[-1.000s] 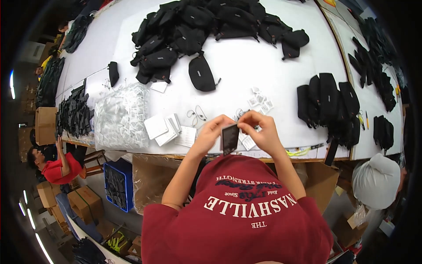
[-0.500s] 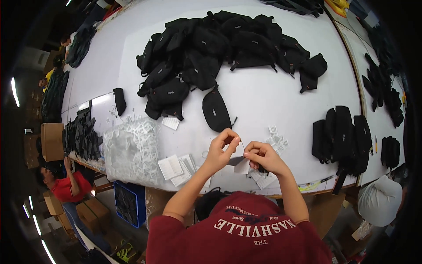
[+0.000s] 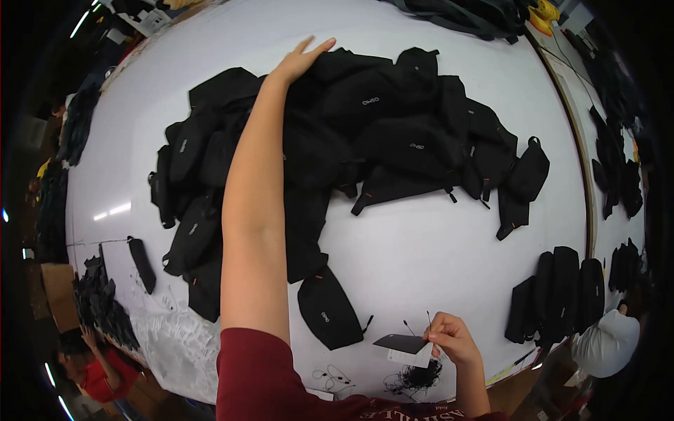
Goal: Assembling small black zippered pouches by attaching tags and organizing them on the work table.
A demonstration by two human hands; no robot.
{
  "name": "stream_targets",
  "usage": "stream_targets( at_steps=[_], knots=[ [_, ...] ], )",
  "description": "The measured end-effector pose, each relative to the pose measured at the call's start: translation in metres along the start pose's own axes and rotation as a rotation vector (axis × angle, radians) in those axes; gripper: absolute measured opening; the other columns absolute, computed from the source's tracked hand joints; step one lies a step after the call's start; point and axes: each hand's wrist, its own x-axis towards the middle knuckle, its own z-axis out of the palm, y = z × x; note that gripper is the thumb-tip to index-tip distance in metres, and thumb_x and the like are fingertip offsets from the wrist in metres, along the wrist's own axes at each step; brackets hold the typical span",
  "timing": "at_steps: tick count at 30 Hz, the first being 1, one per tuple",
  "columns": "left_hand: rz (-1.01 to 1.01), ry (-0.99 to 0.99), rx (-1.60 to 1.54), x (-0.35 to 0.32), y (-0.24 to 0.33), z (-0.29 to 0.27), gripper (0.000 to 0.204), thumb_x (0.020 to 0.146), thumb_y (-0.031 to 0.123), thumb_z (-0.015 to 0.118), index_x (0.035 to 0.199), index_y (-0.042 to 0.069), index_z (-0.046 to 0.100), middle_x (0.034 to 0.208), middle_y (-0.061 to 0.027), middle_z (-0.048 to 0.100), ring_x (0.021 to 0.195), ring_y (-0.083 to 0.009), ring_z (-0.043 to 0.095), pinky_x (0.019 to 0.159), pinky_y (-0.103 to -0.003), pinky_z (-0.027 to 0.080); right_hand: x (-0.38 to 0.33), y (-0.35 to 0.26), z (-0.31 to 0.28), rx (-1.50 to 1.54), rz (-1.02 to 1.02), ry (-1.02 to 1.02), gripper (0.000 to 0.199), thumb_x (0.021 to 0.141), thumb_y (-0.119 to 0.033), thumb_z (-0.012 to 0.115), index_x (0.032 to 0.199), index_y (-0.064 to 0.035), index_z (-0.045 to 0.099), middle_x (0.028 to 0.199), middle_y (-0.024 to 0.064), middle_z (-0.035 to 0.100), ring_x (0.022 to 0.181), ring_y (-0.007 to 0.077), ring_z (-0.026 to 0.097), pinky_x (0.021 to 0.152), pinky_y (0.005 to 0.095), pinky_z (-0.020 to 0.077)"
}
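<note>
My left hand is stretched out over the far edge of a large heap of black zip pouches, its fingers apart. Whether it touches the fabric there is hard to tell. Close to the near edge, my right hand pinches a black hang tag together with a white paper label; thin black strings stick up from them. One black pouch lies separately, left of that hand. Just below the tags sits a tangle of black strings.
A clear bag of white labels lies at the near left, beside a pile of black straps. Several black pouches stand grouped on the right. Another person in a red shirt is at the lower left.
My left hand has let go of the tag string and swung far forward over the heap. My right hand keeps hold of the tags. The view has shifted forward.
</note>
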Motion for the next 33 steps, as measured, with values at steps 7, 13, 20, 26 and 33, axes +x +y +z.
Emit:
stream_targets(
  at_steps=[7, 13, 20, 26, 33],
  knots=[
    [0.159, -0.369, 0.278, -0.082, 0.045, 0.096, 0.052, 0.075, 0.063, 0.052, 0.118, 0.035, 0.062, 0.114, -0.0059, 0.064, 0.114, -0.0304, 0.055, 0.100, -0.064, 0.012, -0.026, 0.011, -0.019, 0.044, 0.026, 0.157, 0.010, 0.087, -0.007, 0.060, 0.081, -0.0013, 0.054, 0.080, 0.0091, 0.064, 0.050, 0.0088, 0.055, 0.045, 0.0207, 0.0420],
    [0.250, -0.580, 0.187, -0.213, 0.086, 0.106, 0.048, 0.082, 0.059, 0.048, 0.117, 0.031, 0.063, 0.125, -0.0092, 0.056, 0.124, -0.0247, 0.045, 0.103, -0.045, 0.013, -0.081, 0.009, -0.004, 0.002, -0.046, 0.070, 0.009, 0.088, -0.008, 0.061, 0.084, -0.0015, 0.056, 0.082, 0.0078, 0.065, 0.053, 0.0067, 0.056, 0.046, 0.0187, 0.0415],
    [0.308, -0.713, 0.178, -0.342, 0.121, 0.124, 0.042, 0.085, 0.049, 0.053, 0.119, 0.026, 0.062, 0.132, -0.0060, 0.049, 0.128, -0.0188, 0.038, 0.108, -0.046, 0.009, -0.161, 0.030, -0.007, -0.046, -0.137, 0.161, 0.010, 0.088, -0.011, 0.061, 0.085, -0.0010, 0.059, 0.064, 0.0024, 0.059, 0.051, 0.0059, 0.054, 0.046, 0.0192, 0.0403],
    [0.592, 0.156, 0.156, -0.423, 0.186, 0.119, 0.018, 0.077, 0.015, 0.067, 0.093, 0.012, 0.060, 0.124, -0.0107, 0.049, 0.120, -0.0314, 0.040, 0.098, -0.045, 0.028, -0.219, 0.052, -0.042, -0.108, -0.184, 0.134, 0.009, 0.086, -0.009, 0.062, 0.084, -0.0006, 0.059, 0.080, 0.0064, 0.064, 0.053, 0.0071, 0.056, 0.046, 0.0189, 0.0408],
    [0.342, -0.347, 0.136, -0.603, 0.215, 0.180, 0.025, 0.078, 0.020, 0.063, 0.095, 0.004, 0.057, 0.083, -0.0113, 0.056, 0.080, -0.0292, 0.057, 0.069, -0.039, 0.046, -0.279, 0.054, -0.084, -0.211, -0.224, 0.142, 0.010, 0.085, -0.010, 0.064, 0.082, -0.0008, 0.063, 0.067, 0.0023, 0.060, 0.052, 0.0050, 0.053, 0.046, 0.0173, 0.0392]
  ],
)
